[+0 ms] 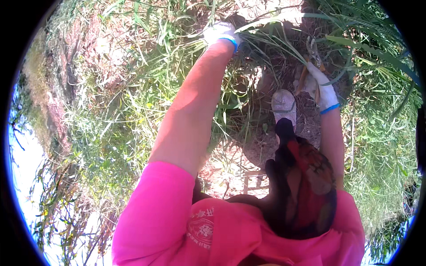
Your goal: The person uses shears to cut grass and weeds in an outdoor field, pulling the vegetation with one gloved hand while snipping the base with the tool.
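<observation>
My left hand (222,32), in a white work glove with a blue cuff, is closed on a bunch of long green grass blades (199,45) at the upper middle. To the right, my right hand (321,83), in a matching glove, is closed on the orange-brown handles of a pair of pruning shears (313,53). The metal jaws point away from me, among grass stems. Long blades cross between and over the two hands. The fingertips of my left hand are hidden by the stems and the glare.
My light mesh shoe (284,104) rests on shaded soil just below the shears. Tall grass (376,60) leans in from the right. Weeds (109,133) cover the ground at the left. A small wooden frame (247,181) shows low, near my leg in dark patterned trousers (306,186).
</observation>
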Action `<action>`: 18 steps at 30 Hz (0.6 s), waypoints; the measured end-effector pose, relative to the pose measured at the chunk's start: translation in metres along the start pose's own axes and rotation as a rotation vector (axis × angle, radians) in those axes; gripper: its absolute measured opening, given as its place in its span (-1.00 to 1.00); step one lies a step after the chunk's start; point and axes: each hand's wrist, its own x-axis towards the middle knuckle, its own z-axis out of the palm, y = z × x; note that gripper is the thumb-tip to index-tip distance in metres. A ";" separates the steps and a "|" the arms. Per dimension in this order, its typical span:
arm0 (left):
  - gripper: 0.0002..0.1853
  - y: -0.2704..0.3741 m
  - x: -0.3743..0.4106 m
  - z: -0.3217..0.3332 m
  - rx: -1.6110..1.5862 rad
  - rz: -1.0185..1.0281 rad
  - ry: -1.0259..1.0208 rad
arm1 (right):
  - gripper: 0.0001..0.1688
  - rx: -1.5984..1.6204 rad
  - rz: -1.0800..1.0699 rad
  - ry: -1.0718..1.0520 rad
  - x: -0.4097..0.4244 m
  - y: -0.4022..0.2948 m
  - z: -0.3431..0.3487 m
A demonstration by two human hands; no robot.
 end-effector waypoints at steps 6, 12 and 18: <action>-0.58 -0.009 -0.025 0.008 -0.145 -0.094 -0.005 | -0.45 -0.048 0.043 -0.020 0.005 -0.001 0.013; -0.68 -0.051 -0.035 0.016 -0.065 0.029 0.056 | -0.46 -0.339 0.021 -0.169 0.011 -0.016 0.026; -0.76 -0.081 -0.054 0.028 0.037 0.082 0.105 | -0.49 -0.779 0.085 -0.437 0.032 -0.046 0.091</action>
